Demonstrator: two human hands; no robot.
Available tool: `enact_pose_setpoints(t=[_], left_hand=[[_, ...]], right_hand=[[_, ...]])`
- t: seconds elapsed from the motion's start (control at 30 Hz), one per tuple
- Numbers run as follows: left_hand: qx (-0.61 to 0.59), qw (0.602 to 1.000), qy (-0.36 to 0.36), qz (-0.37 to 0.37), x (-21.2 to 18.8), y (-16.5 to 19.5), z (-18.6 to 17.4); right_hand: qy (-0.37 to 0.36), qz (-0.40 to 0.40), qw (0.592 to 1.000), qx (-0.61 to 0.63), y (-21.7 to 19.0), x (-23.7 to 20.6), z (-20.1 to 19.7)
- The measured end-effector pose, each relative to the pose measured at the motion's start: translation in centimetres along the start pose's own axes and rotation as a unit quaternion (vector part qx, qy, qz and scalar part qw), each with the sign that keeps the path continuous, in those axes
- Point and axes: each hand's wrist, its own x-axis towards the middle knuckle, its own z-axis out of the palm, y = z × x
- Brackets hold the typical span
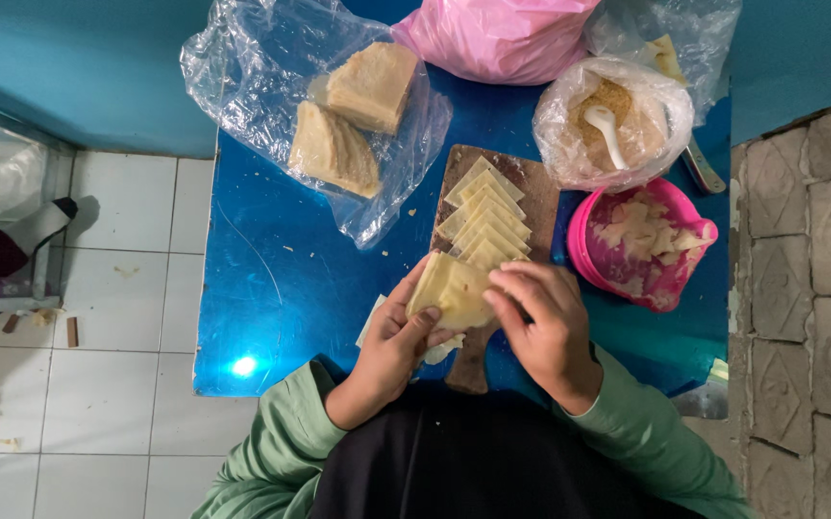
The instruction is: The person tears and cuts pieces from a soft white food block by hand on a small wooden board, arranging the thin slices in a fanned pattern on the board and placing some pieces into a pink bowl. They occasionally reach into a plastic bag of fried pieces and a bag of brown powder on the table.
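A person at the blue table point(271, 288) wears a light green long-sleeved top, its cuffs gathered at the wrists just short of the table's near edge. The left hand point(391, 341) and right hand point(545, 327) are bare, without gloves. A dark garment covers the lap below the table's edge.

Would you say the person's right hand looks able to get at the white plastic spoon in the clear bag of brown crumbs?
Probably yes: the right hand sits below the spoon, and the bag's top is open.
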Motion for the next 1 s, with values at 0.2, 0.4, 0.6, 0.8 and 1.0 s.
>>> enact_pose_setpoints(t=[0.2,0.4,0.6,0.8,1.0], left_hand=[[-0.057,0.998,-0.019,0.001,-0.1,-0.1,-0.1],[-0.014,0.999,-0.027,-0.008,0.0,-0.1,-0.2],[-0.013,1.0,0.009,0.015,0.2,0.0,0.1],[-0.05,0.99,0.063,0.118,0.1,0.3,0.0],[-0.044,0.991,0.062,0.111,0.1,0.4,0.1]], right_hand=[[-0.065,-0.099,0.993,0.028,-0.7,0.2,-0.2],[-0.115,0.137,0.963,0.203,1.8,-1.5,0.4],[-0.066,0.315,0.868,0.379,4.6,-2.5,0.0],[0.038,0.077,0.996,0.018,2.6,-1.4,-1.6],[-0.051,-0.054,0.993,-0.091,0.0,-0.2,0.0]])
